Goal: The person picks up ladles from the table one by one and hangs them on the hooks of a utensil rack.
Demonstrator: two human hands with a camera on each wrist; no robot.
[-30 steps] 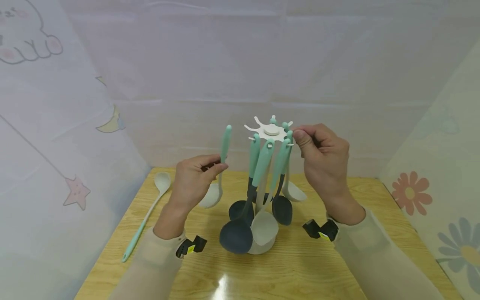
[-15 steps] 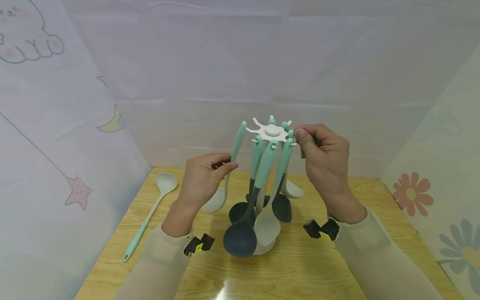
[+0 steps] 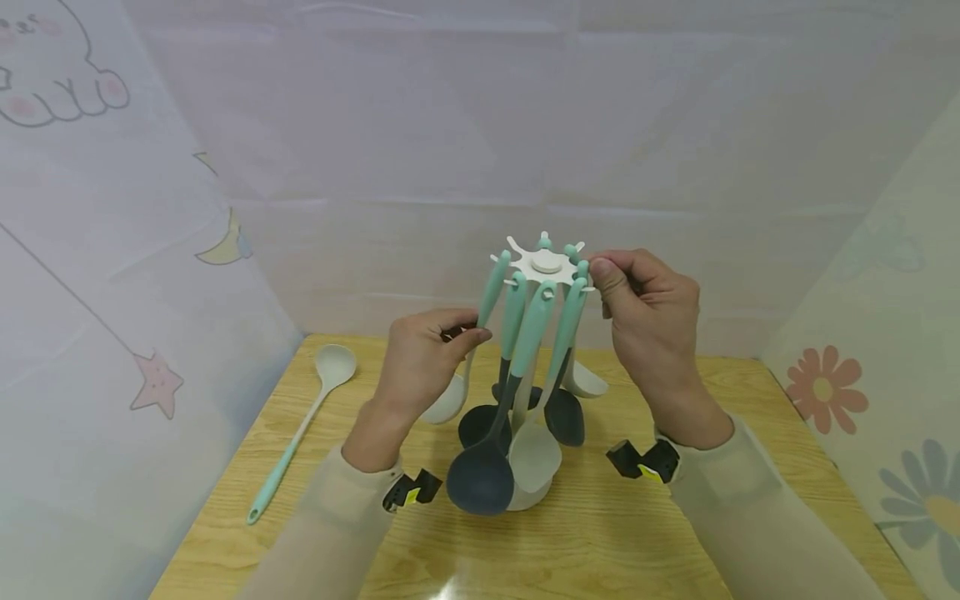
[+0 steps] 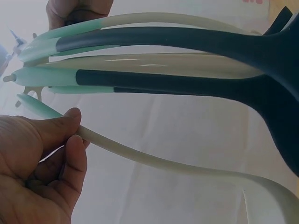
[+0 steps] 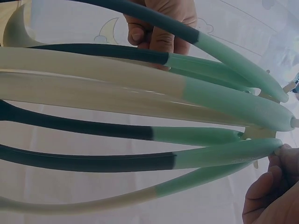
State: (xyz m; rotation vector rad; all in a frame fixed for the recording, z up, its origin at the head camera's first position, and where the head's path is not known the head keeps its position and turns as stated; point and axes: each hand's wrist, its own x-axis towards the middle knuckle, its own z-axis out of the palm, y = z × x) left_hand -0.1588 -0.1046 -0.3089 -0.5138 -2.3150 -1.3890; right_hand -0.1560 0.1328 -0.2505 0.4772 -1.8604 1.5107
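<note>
My left hand (image 3: 422, 360) pinches a white ladle (image 3: 446, 402) by its mint-green handle, just above the white shaft. The handle's top end meets a left-hand hook of the white rotating utensil rack (image 3: 546, 263); I cannot tell whether the hook passes through its hole. My right hand (image 3: 654, 310) pinches the rack's right edge with thumb and finger, close to a handle end (image 5: 273, 144). Around the rack hang several green-handled utensils, among them a dark ladle (image 3: 480, 481), a white spoon (image 3: 534, 457) and a dark turner (image 3: 564, 417).
Another white, green-handled ladle (image 3: 335, 365) lies on the left of the wooden table (image 3: 600, 533). The rack's round white base (image 3: 531, 497) is partly hidden behind the utensils. Printed cloth walls (image 3: 420, 150) stand behind and at both sides.
The left hand has carried its ladle to the right, up to the rack's left hooks. The rack has shifted very slightly; the right hand has stayed at its edge.
</note>
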